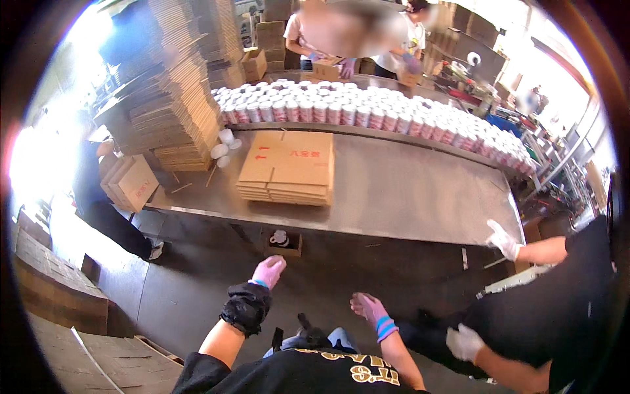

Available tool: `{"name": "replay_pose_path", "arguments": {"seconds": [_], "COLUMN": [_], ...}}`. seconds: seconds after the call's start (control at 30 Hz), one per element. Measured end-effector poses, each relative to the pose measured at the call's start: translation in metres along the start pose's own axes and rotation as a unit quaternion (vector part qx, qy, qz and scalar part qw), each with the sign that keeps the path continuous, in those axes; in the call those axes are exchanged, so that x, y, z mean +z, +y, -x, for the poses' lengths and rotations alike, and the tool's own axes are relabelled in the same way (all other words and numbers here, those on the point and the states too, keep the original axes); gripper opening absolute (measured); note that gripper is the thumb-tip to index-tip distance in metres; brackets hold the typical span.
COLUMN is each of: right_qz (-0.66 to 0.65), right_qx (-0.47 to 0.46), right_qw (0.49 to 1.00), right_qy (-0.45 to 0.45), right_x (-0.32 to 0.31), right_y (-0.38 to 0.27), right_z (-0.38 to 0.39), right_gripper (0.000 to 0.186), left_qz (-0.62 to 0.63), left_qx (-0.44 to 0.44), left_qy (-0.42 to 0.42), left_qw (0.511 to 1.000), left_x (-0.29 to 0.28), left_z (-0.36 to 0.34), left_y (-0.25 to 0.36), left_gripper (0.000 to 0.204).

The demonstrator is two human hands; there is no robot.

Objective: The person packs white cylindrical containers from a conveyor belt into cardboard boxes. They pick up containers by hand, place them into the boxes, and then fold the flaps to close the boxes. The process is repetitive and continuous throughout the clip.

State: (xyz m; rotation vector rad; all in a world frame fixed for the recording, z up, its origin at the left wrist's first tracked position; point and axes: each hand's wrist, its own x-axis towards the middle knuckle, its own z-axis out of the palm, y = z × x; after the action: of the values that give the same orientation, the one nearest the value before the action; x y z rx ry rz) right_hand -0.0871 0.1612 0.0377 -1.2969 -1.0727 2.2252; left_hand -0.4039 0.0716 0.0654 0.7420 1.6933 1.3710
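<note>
Two gloved hands, left hand point(269, 270) and right hand point(369, 308), hang short of the worktop point(413, 197), empty, their fingers loosely uncurled and clamped on nothing. From where I stand, the flattened cartons point(289, 167) lie stacked near the worktop's front edge, broad side down, probably for stability and easy reach; white-lidded cans point(335, 113) stand in close rows along the far side, presumably to save space.
</note>
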Motion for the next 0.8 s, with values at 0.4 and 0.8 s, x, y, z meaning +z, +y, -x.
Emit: {"name": "replay_pose_path", "arguments": {"seconds": [0.4, 0.8], "right_qz": [0.059, 0.161], "right_qx": [-0.045, -0.078], "right_qw": [0.995, 0.984], "right_qy": [0.063, 0.011], "right_x": [0.062, 0.09], "right_y": [-0.23, -0.27], "right_z": [-0.205, -0.294], "right_gripper": [0.051, 0.066], "left_qz": [0.022, 0.03], "left_qx": [-0.036, -0.075], "left_qy": [0.152, 0.026], "left_qw": [0.987, 0.996], "left_x": [-0.178, -0.086], "left_z": [-0.256, -0.248], "left_y": [0.034, 0.024], "left_gripper": [0.079, 0.066]}}
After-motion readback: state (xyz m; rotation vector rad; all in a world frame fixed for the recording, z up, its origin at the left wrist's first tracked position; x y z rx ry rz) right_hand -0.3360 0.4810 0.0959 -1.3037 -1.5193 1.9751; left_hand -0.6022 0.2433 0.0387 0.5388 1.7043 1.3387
